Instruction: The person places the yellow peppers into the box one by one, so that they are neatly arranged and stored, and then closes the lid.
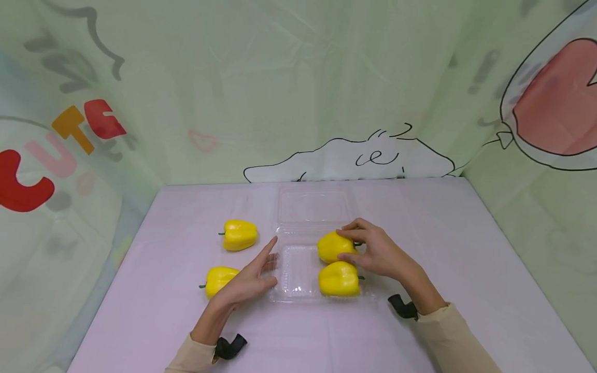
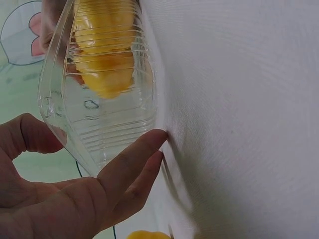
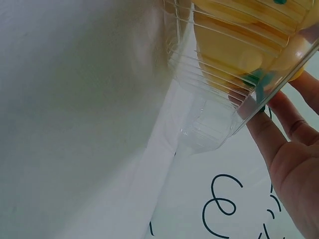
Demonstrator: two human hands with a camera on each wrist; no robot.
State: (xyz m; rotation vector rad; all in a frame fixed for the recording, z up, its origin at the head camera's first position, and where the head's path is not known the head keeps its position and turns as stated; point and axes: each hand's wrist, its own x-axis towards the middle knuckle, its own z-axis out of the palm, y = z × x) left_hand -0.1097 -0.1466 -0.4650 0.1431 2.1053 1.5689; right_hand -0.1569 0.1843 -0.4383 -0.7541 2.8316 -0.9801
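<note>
A clear plastic clamshell container (image 1: 298, 269) lies with its base toward me and its lid (image 1: 314, 205) folded back. Two yellow bell peppers sit side by side in the right half of the base. My right hand (image 1: 378, 251) grips the farther bell pepper (image 1: 332, 247) between thumb and fingers at its stem end. The nearer bell pepper (image 1: 339, 280) lies just below that thumb. My left hand (image 1: 252, 282) is at the container's left wall, fingers fairly straight, with the thumb (image 2: 42, 137) at the rim and fingertips low beside the wall.
Left of the container are two more yellow peppers, a far one (image 1: 240, 235) and a near one (image 1: 220, 280) partly behind my left hand. A pale cloth covers the table (image 1: 466, 290). Printed curtains (image 1: 308, 93) stand at the back and both sides.
</note>
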